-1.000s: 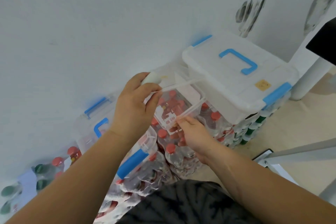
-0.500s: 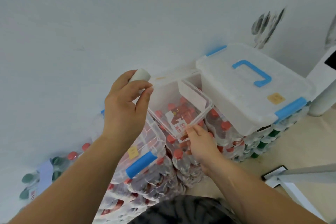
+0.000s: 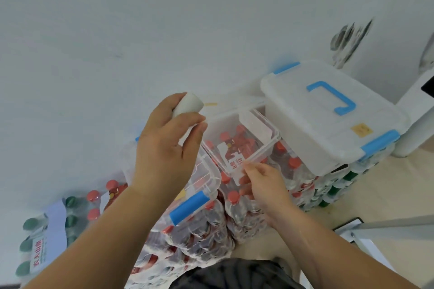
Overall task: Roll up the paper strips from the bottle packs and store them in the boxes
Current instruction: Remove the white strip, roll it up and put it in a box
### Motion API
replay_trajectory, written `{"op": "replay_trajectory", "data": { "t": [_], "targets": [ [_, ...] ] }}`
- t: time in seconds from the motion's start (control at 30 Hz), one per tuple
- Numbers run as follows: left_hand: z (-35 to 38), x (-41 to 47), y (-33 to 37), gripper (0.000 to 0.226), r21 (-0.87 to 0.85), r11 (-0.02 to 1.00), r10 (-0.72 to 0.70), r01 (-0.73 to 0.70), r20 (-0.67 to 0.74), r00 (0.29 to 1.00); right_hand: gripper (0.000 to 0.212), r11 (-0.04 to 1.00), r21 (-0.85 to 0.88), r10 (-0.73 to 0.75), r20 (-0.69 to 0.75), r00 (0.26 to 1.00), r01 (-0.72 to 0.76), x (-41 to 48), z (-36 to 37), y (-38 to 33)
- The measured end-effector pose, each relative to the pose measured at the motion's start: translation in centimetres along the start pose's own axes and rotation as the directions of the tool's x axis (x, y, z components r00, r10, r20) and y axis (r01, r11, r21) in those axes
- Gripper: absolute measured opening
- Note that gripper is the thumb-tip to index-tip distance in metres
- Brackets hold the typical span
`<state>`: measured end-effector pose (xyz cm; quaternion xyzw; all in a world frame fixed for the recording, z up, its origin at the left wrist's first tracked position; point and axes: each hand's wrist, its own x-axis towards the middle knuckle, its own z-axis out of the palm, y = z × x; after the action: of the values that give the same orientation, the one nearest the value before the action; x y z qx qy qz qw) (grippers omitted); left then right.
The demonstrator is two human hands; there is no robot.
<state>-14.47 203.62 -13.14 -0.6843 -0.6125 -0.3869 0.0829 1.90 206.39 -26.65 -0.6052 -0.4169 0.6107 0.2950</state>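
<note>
Red-capped bottle packs (image 3: 204, 230) lie under the open clear box (image 3: 273, 145). The right hand (image 3: 265, 185) curls its fingers on the near rim of that box. Above the box's left edge, the left hand (image 3: 164, 148) grips the rolled paper strip (image 3: 189, 104). A lidded box (image 3: 317, 119) stands just right of it.

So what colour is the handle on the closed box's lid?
Blue handle on a cloudy white lid; the head view shows it clearly.

scuffed white wall (image 3: 141, 30), beige floor (image 3: 399, 183), metal bar (image 3: 394, 223)
</note>
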Motion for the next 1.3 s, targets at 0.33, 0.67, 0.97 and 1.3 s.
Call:
{"op": "replay_trajectory", "data": {
  "t": [0.33,0.67,0.97,1.3],
  "targets": [
    [-3.6,-6.0,-5.9,0.021,0.014,0.995,0.097,-0.098,0.094,0.991,0.013,0.944,0.073,-0.282,-0.319,0.905,0.321,-4.6,3.7,-3.2],
    [-5.5,-11.3,-12.3,0.023,-0.077,0.991,0.122,-0.108,0.212,0.970,0.029,0.930,-0.108,-0.367,-0.305,0.879,0.351,-5.6,9.9,-2.3],
    [-6.4,-11.6,-14.0,0.029,-0.291,0.899,-0.234,0.327,0.311,0.921,0.056,0.830,-0.474,-0.463,-0.289,0.838,0.294,-6.3,11.2,-0.8],
    [-5.4,-9.4,-12.3,0.035,-0.549,0.561,-0.377,0.620,0.497,0.781,0.032,0.740,-0.589,-0.536,-0.222,0.814,0.327,-6.4,10.1,-2.2]
  ]
}}
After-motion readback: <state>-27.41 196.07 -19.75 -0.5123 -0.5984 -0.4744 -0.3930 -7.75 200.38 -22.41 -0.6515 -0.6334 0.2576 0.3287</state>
